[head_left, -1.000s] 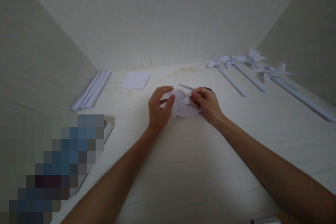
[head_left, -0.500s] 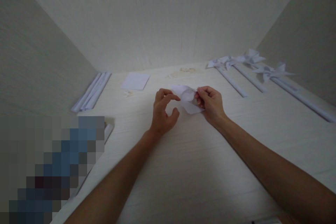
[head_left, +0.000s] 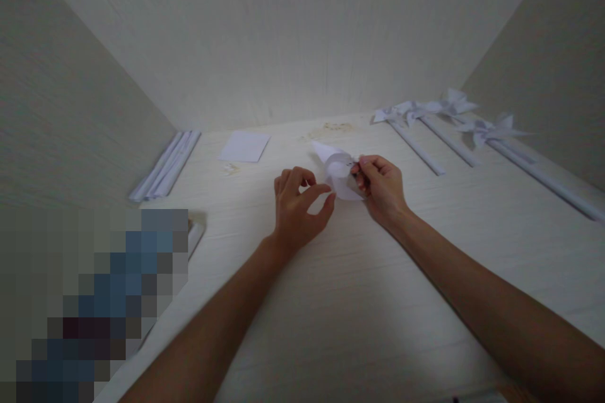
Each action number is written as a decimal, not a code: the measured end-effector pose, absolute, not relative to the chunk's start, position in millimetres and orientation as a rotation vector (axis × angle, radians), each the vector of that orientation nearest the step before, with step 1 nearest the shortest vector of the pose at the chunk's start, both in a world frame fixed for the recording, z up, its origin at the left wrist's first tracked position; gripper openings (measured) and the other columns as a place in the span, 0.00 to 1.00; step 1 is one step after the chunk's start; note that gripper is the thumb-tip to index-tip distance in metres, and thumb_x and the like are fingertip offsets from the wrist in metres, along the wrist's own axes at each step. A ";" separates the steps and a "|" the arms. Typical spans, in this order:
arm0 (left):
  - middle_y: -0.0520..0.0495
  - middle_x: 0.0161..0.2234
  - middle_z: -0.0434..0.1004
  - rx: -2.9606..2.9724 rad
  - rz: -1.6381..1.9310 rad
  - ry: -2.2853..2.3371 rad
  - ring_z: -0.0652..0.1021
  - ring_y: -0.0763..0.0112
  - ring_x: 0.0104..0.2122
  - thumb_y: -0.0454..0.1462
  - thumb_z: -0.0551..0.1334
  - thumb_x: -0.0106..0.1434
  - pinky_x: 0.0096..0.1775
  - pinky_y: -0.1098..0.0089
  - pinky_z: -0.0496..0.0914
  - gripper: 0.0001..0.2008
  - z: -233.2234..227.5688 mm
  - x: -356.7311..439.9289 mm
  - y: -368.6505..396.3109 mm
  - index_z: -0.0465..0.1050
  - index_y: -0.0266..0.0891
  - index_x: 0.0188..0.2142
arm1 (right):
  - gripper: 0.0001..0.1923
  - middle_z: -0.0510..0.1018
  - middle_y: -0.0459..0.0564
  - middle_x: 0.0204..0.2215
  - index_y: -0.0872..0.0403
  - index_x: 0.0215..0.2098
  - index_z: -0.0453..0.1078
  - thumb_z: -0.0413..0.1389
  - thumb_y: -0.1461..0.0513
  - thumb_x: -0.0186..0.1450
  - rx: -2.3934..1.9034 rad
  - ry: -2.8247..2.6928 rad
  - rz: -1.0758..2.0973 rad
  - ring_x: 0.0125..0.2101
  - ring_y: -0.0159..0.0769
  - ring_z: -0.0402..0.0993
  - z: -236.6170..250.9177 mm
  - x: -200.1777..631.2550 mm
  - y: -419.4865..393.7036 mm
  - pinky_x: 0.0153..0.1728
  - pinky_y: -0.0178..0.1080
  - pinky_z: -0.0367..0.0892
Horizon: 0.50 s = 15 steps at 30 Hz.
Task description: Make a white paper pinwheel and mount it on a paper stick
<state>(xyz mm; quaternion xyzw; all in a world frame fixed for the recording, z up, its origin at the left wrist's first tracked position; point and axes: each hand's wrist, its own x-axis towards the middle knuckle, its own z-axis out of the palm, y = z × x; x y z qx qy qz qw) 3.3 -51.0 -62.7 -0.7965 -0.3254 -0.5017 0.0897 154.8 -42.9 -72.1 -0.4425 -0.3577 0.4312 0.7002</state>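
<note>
White curled paper (head_left: 336, 168): between left hand (head_left: 299, 206) and right hand (head_left: 384, 187), over table (head_left: 302, 308) | right hand: pinching it | left hand: fingertips by its edge, can't tell if gripping

Single head-worn camera above tabletop (head_left: 302, 327); faces forward, down; near, fingers (head_left: 316, 191) mid-view.

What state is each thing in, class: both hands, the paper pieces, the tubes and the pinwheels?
Right hand: pinching the curled paper
Left hand: curved, beside the curled paper; contact unclear
Curled paper: bent into a loop, held
Paper square: flat, unheld
Paper tubes: rolled, lying side by side
Pinwheels: folded, lying down, unheld
</note>
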 end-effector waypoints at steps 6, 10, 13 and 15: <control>0.48 0.29 0.66 -2.289 -1.545 -1.070 0.68 0.70 0.31 0.39 0.63 0.49 0.34 0.66 0.63 0.08 -64.2 4.1 -48.9 0.71 0.39 0.29 | 0.09 0.69 0.40 0.15 0.55 0.19 0.64 0.55 0.60 0.53 -0.979 -0.837 0.943 0.12 0.20 0.56 -73.0 154.6 -43.2 0.12 0.27 0.50; 0.47 0.30 0.68 -2.271 -1.606 -1.164 0.70 0.70 0.31 0.39 0.63 0.49 0.33 0.67 0.65 0.09 -67.0 5.0 -45.9 0.71 0.38 0.30 | 0.09 0.71 0.41 0.16 0.55 0.20 0.65 0.55 0.59 0.53 -1.011 -0.865 0.943 0.11 0.20 0.57 -73.4 153.1 -43.8 0.12 0.27 0.51; 0.48 0.28 0.68 -2.230 -1.622 -1.244 0.70 0.71 0.29 0.38 0.62 0.50 0.31 0.68 0.65 0.06 -67.7 4.8 -44.7 0.71 0.38 0.29 | 0.09 0.73 0.43 0.19 0.56 0.21 0.65 0.55 0.58 0.53 -1.039 -0.901 0.941 0.11 0.20 0.58 -74.1 152.0 -44.3 0.12 0.28 0.53; 0.49 0.28 0.68 -2.217 -1.635 -1.275 0.69 0.72 0.28 0.36 0.62 0.50 0.30 0.69 0.65 0.04 -67.9 4.4 -44.2 0.72 0.38 0.28 | 0.09 0.74 0.44 0.20 0.56 0.22 0.66 0.55 0.58 0.54 -1.047 -0.929 0.938 0.12 0.20 0.58 -74.6 151.5 -44.5 0.12 0.28 0.54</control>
